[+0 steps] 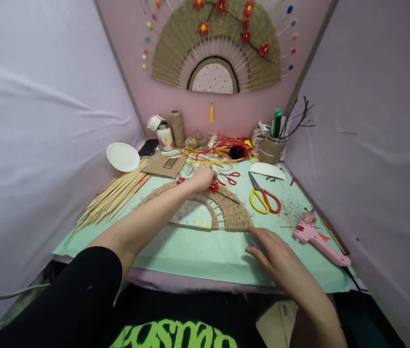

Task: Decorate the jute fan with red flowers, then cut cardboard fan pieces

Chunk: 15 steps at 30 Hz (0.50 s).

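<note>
A half-round fan (239, 212) woven from jute twine on thin sticks lies flat on the table. Its inner panel (192, 215) is pale and patterned. My left hand (205, 177) reaches across the fan, fingers closed at a red flower (214, 187) on its upper band; the hand hides part of that band. A dark twig (229, 196) runs down to the right from the flower. Left of the hand, a pink flower (180, 181) sits at the band's edge. My right hand (268, 244) is open, its fingertips at the fan's lower right corner.
Large scissors (263, 195) and small red scissors (229, 178) lie beyond the fan. A pink glue gun (321, 244) rests at right. Thin sticks (114, 193), cardboard (163, 164) and a white bowl (123, 157) are at left. A finished fan (168, 53) hangs on the back wall.
</note>
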Available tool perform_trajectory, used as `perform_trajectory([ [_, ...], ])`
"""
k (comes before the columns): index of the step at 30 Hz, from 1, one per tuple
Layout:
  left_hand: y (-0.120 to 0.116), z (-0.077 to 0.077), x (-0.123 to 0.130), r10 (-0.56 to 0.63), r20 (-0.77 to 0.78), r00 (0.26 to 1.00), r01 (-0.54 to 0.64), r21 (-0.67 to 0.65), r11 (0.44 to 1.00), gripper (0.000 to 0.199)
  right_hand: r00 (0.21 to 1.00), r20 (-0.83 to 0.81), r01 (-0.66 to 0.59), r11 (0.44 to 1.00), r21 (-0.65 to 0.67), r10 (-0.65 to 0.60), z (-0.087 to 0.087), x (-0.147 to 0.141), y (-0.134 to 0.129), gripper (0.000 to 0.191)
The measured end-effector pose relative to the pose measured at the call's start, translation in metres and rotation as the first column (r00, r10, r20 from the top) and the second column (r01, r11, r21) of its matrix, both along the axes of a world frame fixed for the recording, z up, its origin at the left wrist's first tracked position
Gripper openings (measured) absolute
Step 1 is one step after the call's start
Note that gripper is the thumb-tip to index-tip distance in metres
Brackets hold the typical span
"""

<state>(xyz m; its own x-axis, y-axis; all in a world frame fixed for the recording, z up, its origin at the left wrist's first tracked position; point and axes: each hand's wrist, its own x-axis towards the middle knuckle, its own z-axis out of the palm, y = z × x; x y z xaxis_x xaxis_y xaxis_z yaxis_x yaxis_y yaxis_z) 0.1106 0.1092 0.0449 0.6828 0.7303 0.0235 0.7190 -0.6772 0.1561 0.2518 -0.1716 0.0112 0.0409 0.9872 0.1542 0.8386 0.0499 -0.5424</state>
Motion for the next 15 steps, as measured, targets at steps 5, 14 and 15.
perform_trajectory([
  [5, -0.0028, -0.0004, -0.0016, -0.005, 0.005, 1.000, 0.005, 0.006, 1.000, 0.017, 1.000, -0.006, -0.004, 1.000, -0.011, 0.004, -0.0001, -0.0007, -0.0002, 0.036],
  [14, -0.0076, 0.0035, -0.0009, -0.022, -0.040, 0.999, 0.022, 0.019, 1.000, 0.018, 1.000, 0.017, 0.005, 1.000, -0.010, -0.005, -0.0012, -0.0008, 0.0001, 0.037],
  [15, -0.0082, 0.0042, -0.0007, -0.022, -0.045, 0.999, 0.023, 0.017, 1.000, 0.017, 1.000, 0.019, 0.004, 1.000, -0.011, -0.003, -0.0014, -0.0008, 0.0001, 0.037],
])
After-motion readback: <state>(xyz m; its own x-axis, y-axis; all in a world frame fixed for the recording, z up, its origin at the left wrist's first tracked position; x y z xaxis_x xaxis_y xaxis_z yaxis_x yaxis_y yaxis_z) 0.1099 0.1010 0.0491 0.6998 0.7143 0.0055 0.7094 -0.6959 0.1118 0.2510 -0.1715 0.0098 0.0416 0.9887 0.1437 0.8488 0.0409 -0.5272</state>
